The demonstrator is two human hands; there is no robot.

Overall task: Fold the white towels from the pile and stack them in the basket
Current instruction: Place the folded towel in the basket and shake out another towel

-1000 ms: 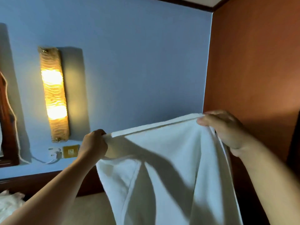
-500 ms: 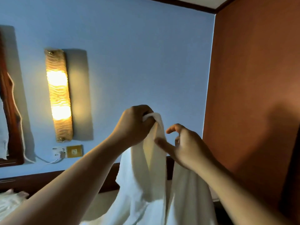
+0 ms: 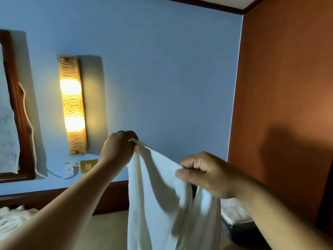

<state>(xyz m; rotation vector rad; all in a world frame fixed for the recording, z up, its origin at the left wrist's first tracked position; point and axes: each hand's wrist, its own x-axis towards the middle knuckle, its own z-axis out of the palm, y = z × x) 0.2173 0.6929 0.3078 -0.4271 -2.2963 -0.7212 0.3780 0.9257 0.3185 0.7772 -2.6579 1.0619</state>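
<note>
A white towel (image 3: pixel 158 199) hangs doubled in the air in front of me. My left hand (image 3: pixel 118 150) grips its upper corners up high. My right hand (image 3: pixel 203 173) pinches the towel's edge lower and to the right, so the top edge slopes down between the hands. The dark basket (image 3: pixel 236 231) sits at the lower right with a folded white towel (image 3: pixel 234 210) on top of it, partly hidden by my right arm. The pile of white towels (image 3: pixel 12 219) lies at the lower left on the bed.
A blue wall is ahead with a lit wall lamp (image 3: pixel 73 105) and a socket (image 3: pixel 88 166) under it. An orange wall (image 3: pixel 288 87) closes the right side. A wood-framed mirror (image 3: pixel 16 109) hangs at the left. The beige bed surface (image 3: pixel 108 230) lies below.
The hands brought the towel's two top corners together into my left hand. My right hand then let go, moved down to the right and took the edge again.
</note>
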